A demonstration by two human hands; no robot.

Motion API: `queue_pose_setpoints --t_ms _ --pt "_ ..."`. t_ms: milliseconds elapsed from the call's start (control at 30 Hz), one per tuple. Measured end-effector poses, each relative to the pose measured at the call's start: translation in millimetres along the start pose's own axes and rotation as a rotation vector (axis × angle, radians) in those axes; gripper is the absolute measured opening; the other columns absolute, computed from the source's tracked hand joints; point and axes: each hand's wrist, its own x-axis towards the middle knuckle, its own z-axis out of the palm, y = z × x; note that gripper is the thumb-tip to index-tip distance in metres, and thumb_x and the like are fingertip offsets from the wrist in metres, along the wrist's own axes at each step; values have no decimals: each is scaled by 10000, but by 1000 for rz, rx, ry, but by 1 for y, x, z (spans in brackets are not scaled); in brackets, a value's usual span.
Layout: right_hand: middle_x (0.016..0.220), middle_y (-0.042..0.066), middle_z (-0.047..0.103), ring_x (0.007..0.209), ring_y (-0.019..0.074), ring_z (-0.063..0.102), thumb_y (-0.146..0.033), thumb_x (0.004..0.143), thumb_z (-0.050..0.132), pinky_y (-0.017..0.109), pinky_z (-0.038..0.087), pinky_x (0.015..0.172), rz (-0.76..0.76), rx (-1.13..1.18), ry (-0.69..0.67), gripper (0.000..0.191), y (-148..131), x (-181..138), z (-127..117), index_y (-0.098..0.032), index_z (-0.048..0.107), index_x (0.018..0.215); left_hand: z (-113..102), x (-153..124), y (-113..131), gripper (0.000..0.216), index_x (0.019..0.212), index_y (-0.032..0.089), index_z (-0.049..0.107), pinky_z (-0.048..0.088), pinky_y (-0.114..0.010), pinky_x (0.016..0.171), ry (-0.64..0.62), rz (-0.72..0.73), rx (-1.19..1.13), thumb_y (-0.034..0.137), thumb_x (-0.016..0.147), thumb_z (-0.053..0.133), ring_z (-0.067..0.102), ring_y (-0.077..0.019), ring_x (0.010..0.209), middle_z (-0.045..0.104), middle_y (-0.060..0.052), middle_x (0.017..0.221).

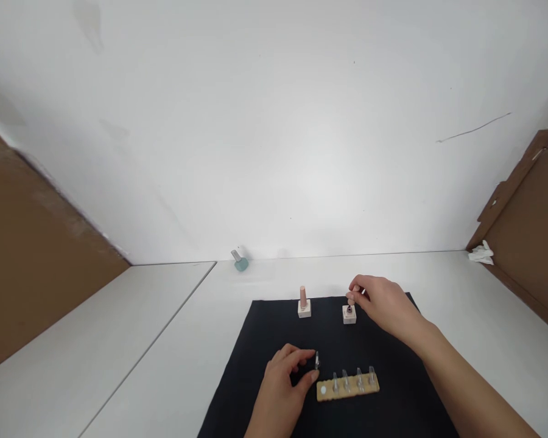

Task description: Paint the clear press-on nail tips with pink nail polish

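Between the thumb and fingers of my left hand (pixel 283 380) is a small clear piece that looks like a false nail tip (pixel 317 360). My right hand (pixel 377 301) pinches a pinkish nail polish cap (pixel 351 301) just above the neck of a square white bottle (pixel 349 316); whether its brush is inside the neck I cannot tell. Close to my left hand lies a tan strip (pixel 347 394) with several clear nail tips (pixel 360 380) upright along it and a bare white spot at its left end. A second bottle (pixel 304 309) with a pink cap stands closed to the left.
A black cloth (pixel 274 328) lies under the bottles and strip on the white table (pixel 164 371). A teal polish bottle (pixel 241 264) rests tilted by the back wall. Crumpled white tissue (pixel 481 253) sits at the right, against a brown cardboard side (pixel 530 219).
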Motion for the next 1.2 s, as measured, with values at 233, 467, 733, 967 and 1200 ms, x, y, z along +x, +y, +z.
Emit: queue_pose_setpoints --t_ms 233,467,733,967,1200 --pt "922 31 795 797 204 699 -234 1010 547 292 410 681 -11 -17 -6 175 1 0 -1 -230 691 910 2 0 -1 233 964 221 821 531 -415 862 29 3 -8 239 793 663 653 -281 898 679 -56 917" --pt "933 33 799 800 205 708 -229 1015 555 285 414 671 8 -36 -28 176 -2 -1 0 -226 680 891 2 0 -2 242 976 223 822 534 -409 855 24 4 -6 264 800 662 653 -283 901 683 -60 930" --pt "971 56 800 849 218 722 -197 1011 569 286 415 685 1 -70 -61 161 0 3 8 -210 685 900 0 0 1 253 1010 229 819 526 -390 858 -5 -9 33 224 811 663 654 -280 923 694 -59 957" --pt "970 61 794 854 216 718 -220 1015 596 296 420 697 3 -92 -85 158 2 7 18 -205 696 895 0 0 5 235 987 239 827 523 -397 854 10 3 50 234 811 673 656 -280 904 712 -55 942" --pt "925 24 741 820 176 706 -341 1057 589 369 562 809 61 -122 -98 232 2 9 17 -161 703 966 2 0 0 214 970 238 826 519 -402 831 19 27 56 245 821 672 654 -287 899 706 -61 944"
